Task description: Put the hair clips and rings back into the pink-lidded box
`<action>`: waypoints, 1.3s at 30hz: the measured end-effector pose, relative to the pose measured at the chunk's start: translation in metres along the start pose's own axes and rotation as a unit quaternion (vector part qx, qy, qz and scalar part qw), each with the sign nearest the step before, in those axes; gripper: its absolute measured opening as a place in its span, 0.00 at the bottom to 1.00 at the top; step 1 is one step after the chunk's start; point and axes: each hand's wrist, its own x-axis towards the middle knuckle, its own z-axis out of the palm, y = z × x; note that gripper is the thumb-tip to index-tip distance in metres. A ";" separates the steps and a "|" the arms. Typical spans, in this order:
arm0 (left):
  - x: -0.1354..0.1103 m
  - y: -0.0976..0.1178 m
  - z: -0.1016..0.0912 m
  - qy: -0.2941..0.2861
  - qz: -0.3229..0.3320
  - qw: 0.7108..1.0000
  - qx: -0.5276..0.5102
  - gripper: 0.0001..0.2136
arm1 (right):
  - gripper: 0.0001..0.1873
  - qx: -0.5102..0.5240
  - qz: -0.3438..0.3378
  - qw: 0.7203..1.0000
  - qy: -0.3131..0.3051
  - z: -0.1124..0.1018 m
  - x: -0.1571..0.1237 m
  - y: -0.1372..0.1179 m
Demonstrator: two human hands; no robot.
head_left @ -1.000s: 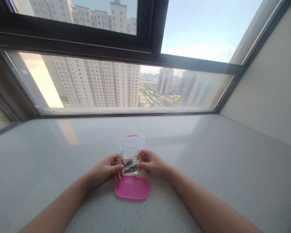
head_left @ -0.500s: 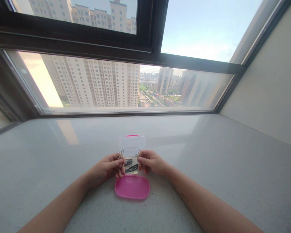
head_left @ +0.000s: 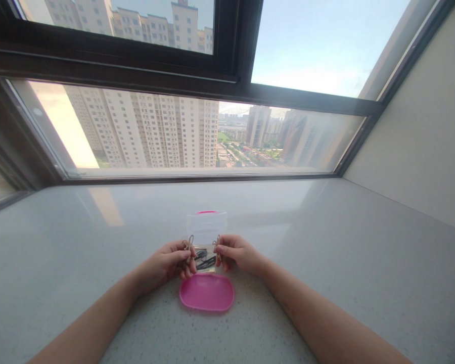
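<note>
My left hand [head_left: 174,258] is closed, its thumb and fingertips pinching a small looped metal wire clip [head_left: 190,240]. A similar wire clip [head_left: 218,242] stands upright in the pinch of my right hand [head_left: 235,252]. Both clips' lower ends are hidden by fingers. Between the hands lie several dark hair clips [head_left: 207,262], in what looks like the base of a clear plastic box [head_left: 207,222]. Just in front of them is a shallow pink oval lid [head_left: 207,293], its hollow side up.
The speckled pale sill [head_left: 318,263] runs back to a dark-framed window [head_left: 197,178]. A plain wall [head_left: 424,136] bounds it on the right. Tall buildings show through the glass.
The wire clip in my right hand has turned slightly. My left hand, the box and the pink lid keep their places.
</note>
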 end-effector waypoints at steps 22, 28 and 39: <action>-0.002 0.002 0.000 -0.008 -0.001 1.000 0.006 0.08 | 0.17 -0.004 0.007 1.000 -0.003 -0.002 0.001 0.002; -0.001 0.005 0.003 -0.007 -0.002 1.000 0.010 0.08 | 0.13 -0.008 -0.006 1.000 -0.013 -0.002 0.000 0.002; 0.000 0.002 0.000 -0.015 0.001 1.000 0.022 0.10 | 0.14 -0.002 -0.002 1.000 -0.009 -0.002 -0.001 0.000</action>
